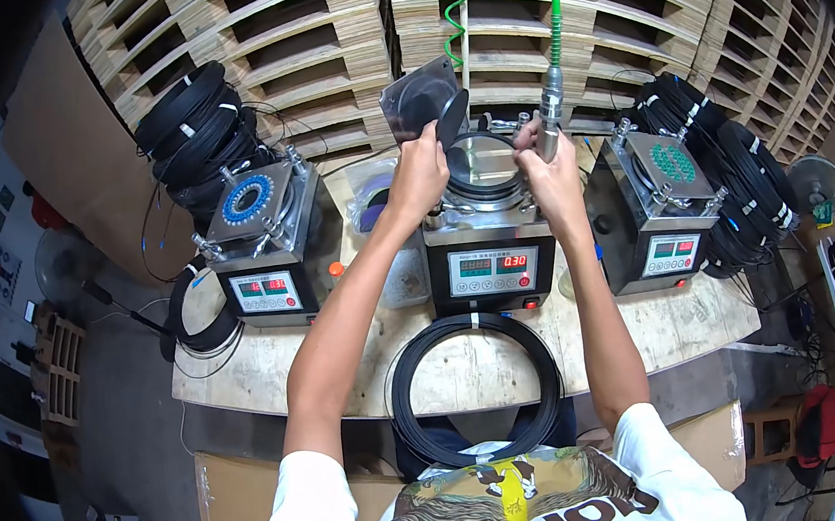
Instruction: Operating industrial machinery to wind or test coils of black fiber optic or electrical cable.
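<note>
My left hand (420,178) is closed on a dark round disc (453,121), held tilted above the middle machine (491,215). A square metal plate (414,95) stands tilted just behind my left fingers; whether they grip it too I cannot tell. My right hand (553,175) is wrapped round a metal air blow gun (551,107), which hangs from a green coiled hose (557,16). Between my hands lies the machine's round platen (485,164), with a dark ring about it. The blow gun's tip is hidden.
Similar machines stand on either side, the left one with a blue-ringed plate (247,200), the right one with a green-dotted plate (672,164). A coil of black cable (402,393) overhangs the wooden bench's (350,393) front edge. More cable coils (194,131) and pallets (305,30) stand behind.
</note>
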Motion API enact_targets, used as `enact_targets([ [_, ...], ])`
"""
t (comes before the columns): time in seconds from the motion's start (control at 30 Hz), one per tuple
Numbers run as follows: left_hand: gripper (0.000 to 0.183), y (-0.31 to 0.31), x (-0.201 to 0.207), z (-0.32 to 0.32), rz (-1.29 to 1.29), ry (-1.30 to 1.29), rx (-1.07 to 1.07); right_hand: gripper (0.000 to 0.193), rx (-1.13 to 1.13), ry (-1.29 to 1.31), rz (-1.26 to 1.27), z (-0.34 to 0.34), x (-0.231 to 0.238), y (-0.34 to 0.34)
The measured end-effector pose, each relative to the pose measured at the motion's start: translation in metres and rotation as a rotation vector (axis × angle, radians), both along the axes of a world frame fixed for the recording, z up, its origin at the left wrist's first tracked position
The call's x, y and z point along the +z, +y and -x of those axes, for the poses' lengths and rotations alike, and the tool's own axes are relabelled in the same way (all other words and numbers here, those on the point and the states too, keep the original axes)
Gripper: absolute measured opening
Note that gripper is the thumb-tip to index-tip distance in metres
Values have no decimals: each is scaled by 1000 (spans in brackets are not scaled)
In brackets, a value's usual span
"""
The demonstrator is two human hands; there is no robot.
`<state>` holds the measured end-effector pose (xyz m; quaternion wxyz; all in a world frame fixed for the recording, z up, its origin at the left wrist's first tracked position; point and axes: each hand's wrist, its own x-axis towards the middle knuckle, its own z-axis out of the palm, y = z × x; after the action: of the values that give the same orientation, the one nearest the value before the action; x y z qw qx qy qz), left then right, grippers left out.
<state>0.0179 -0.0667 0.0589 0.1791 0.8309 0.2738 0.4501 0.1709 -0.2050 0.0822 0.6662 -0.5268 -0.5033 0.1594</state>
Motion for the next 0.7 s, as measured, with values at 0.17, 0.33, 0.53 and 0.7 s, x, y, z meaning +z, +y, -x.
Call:
enact_targets([
  [0.17,35,6,6,1,3,64,-63,16,107,174,-7,-13,17,-27],
  [0.33,45,17,34,-1,-140,515,-291,16,59,244,-48,-46,27,-49],
  [0.53,53,28,34,-9,-201,962,-454,18,8,210,-15,-73,30,-66],
  [0.7,54,34,31,-6,-110,958,-477,20,48,214,8,-86,23,-68],
])
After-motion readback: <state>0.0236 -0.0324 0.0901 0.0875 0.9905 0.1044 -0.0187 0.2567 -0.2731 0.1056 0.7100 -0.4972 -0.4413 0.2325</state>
